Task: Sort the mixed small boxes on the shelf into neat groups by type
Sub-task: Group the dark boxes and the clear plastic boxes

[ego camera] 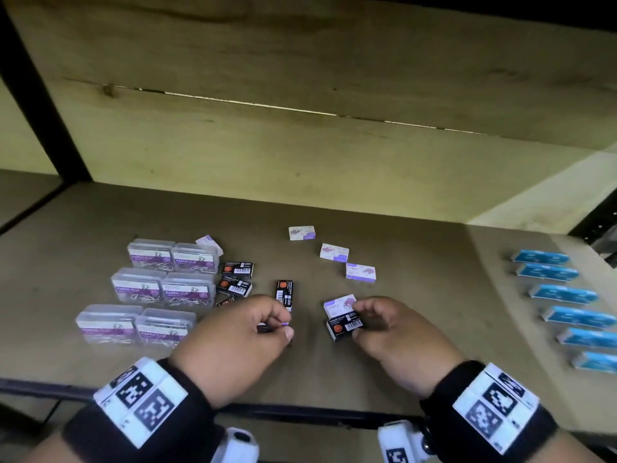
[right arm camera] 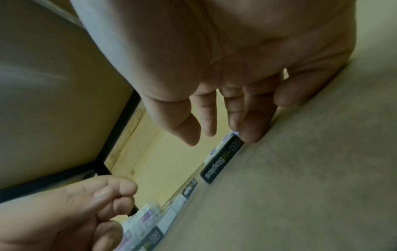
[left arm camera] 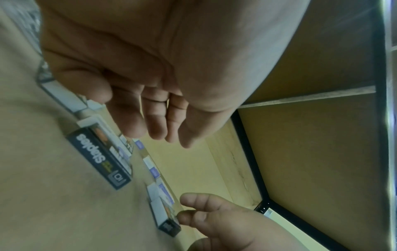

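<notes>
Black wristbands [ego camera: 140, 426] carrying white cards printed with square black-and-white markers sit on both forearms at the near edge. Left hand [ego camera: 233, 339]: fingers curled, tips drawn towards the thumb over the shelf board [ego camera: 83, 235]; a sliver of purple shows at the tips, and whether anything is pinched there cannot be told. Right hand [ego camera: 394, 335]: thumb and fingers pinch a small black staples box [ego camera: 344, 325], rectangular card with a white barcode label and an orange dot, which lies on the board touching a white-and-purple box [ego camera: 337, 304] just behind it.

Shelf surface: matt brown board, dull and faintly mottled, with a dark metal front rail. Back panel: pale wood with visible grain and a long thin crack letting light through. A black metal upright [ego camera: 36, 105] stands at the left.

Six clear plastic paper-clip cases [ego camera: 157, 289], purple-labelled, form a two-wide block on the left. Beside them lie further black staples boxes [ego camera: 235, 277], loosely placed, one turned lengthwise apart from the others. Three white-and-purple boxes [ego camera: 332, 253] trail diagonally at centre-right, spaced apart. Six blue boxes [ego camera: 564, 295] form an even column on the right, well apart from the rest.
</notes>
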